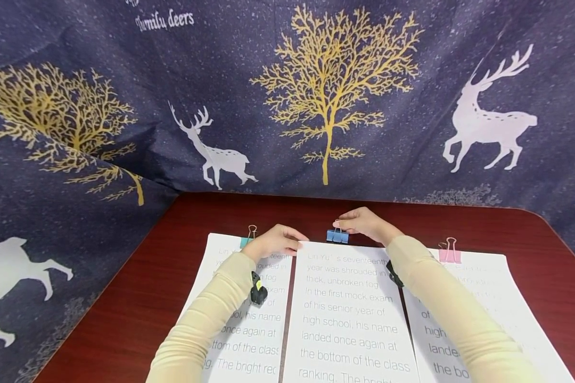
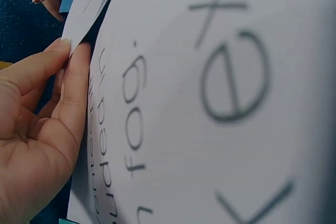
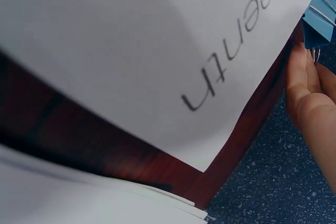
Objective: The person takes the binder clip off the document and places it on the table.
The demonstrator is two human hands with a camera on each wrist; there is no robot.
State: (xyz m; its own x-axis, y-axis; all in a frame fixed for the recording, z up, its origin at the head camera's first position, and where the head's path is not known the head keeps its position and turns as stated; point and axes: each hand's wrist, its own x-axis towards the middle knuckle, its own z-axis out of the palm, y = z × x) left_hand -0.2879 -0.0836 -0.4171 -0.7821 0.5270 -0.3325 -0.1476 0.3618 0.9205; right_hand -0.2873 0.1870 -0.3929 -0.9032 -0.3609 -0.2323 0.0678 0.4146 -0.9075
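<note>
In the head view, the middle paper stack [image 1: 350,314] lies printed side up, between two other stacks. My left hand [image 1: 275,242] reaches over the left stack and pinches the middle stack's top left corner between thumb and fingers, seen close in the left wrist view at the paper corner [image 2: 79,35]. Just past that stack's top edge is a blue binder clip [image 1: 337,236]. My right hand [image 1: 366,223] holds it by its wire handles, the clip's mouth [image 3: 310,22] right at the paper edge in the right wrist view.
The left stack [image 1: 249,335] carries a teal binder clip [image 1: 246,242] at its top edge. A pink binder clip [image 1: 450,256] sits on the top of the right stack [image 1: 489,287]. Behind the dark red table [image 1: 124,298] hangs a blue cloth [image 1: 383,159] with deer and trees.
</note>
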